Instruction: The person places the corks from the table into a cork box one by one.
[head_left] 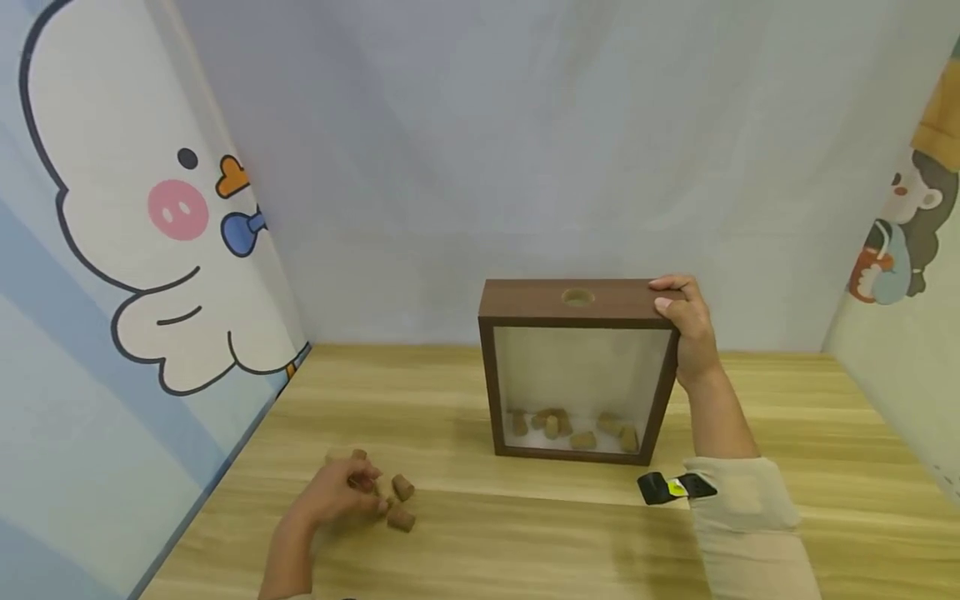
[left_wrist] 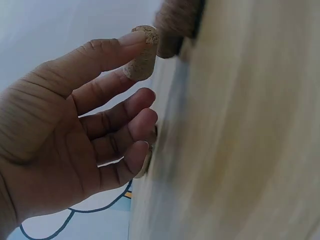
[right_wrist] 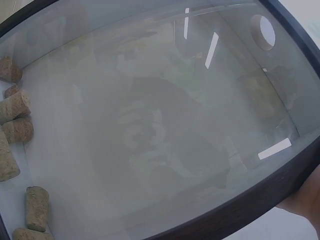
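My left hand (head_left: 337, 493) is low over the table at the left, among loose corks. In the left wrist view its thumb and index finger pinch a cork (left_wrist: 142, 62), while the other fingers are loosely bent. Close beside it on the wood lie a cork (head_left: 401, 519) and another cork (head_left: 402, 487). A brown wooden frame box (head_left: 517, 300) with a clear front stands upright on the table. Its top has a round hole (head_left: 577, 297). My right hand (head_left: 692, 333) grips the box's top right corner. Several corks (head_left: 583, 440) lie inside along the bottom.
A wood-grain table (head_left: 450, 550) spreads beneath everything. Behind the box hangs a pale grey curtain (head_left: 525, 150). A cartoon-printed panel (head_left: 112, 250) borders the left side, and another printed wall (head_left: 900, 250) the right. A black strap (head_left: 667, 487) sits on the right wrist.
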